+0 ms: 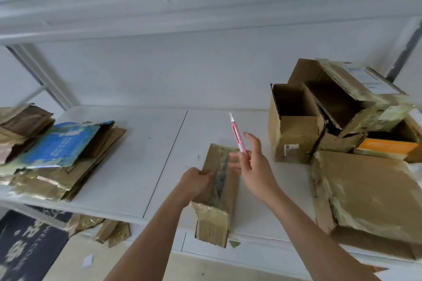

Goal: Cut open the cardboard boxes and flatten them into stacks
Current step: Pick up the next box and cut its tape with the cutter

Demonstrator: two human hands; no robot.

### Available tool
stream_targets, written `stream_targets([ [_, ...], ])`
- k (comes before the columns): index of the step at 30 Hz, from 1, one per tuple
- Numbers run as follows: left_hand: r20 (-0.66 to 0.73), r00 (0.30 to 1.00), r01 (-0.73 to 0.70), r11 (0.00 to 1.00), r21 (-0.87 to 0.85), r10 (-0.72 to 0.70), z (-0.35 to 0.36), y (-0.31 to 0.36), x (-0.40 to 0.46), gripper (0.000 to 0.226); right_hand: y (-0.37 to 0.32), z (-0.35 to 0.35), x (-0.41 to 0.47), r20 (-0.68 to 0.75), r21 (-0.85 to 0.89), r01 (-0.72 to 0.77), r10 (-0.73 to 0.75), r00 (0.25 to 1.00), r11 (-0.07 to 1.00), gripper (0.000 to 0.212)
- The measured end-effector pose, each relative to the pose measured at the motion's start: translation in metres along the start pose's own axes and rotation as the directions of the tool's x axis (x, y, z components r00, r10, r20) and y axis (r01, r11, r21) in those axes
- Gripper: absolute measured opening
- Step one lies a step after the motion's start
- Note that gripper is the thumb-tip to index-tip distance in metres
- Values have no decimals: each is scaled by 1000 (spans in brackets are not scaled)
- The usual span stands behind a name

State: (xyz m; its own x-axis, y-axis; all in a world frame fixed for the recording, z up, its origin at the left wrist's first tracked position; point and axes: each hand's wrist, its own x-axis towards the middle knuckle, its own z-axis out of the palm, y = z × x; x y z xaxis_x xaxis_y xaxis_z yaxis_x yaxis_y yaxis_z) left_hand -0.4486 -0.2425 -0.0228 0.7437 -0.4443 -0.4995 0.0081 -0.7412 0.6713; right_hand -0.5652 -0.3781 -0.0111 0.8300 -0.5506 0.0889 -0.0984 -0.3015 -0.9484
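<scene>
Box point(220, 191), narrow and taped, lies at the white table's point(127, 166) front edge. Our left hand point(196, 183) grips its left side; our right hand point(252, 166) pinches a pink utility knife point(237, 136), blade up. Flattened stack point(61, 157) sits left, opened boxes point(319, 118) right.

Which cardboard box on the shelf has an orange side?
The open box at the far right, behind the large flat box. Its front face is orange; the other boxes are plain brown.
</scene>
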Motion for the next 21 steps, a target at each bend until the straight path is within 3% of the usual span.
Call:
stream_targets([
  [2,-38,998,48,995,-84,-51,-5,-14,0,38,2,2,1,-45,-31,33,-35,998,999,46],
  [4,-56,996,58,988,-145,-67,-2,-23,-2,41,5,3,3,-51,-43,25,-27,998,999,42],
  [6,-107,993,38,989,-145,-53,6,-23,-5,39,5,1,4,41,-56,38,-36,999,998,44],
  [8,-168,985,13,996,-93,-28,16,-19,-6,37,4,-1,4,188,-14,22,-18,982,1000,73],
  [10,-214,977,6,999,-46,-15,28,-12,-8,41,2,-4,5,220,-49,71,-59,974,996,86],
  [14,-221,975,5,999,-52,-17,48,-4,-7,39,2,-10,8,-15,-108,309,-312,950,945,36],
  [15,-222,975,9,999,-43,-18,51,-3,-8,39,1,-11,8,-48,-74,322,-326,944,944,32],
  [18,-213,977,20,999,-35,-27,54,-1,-7,41,0,-7,9,-12,38,190,-190,982,981,35],
  [21,-213,977,-1,998,-62,-13,55,-2,-8,39,11,0,16,-1,43,122,-122,992,992,21],
])
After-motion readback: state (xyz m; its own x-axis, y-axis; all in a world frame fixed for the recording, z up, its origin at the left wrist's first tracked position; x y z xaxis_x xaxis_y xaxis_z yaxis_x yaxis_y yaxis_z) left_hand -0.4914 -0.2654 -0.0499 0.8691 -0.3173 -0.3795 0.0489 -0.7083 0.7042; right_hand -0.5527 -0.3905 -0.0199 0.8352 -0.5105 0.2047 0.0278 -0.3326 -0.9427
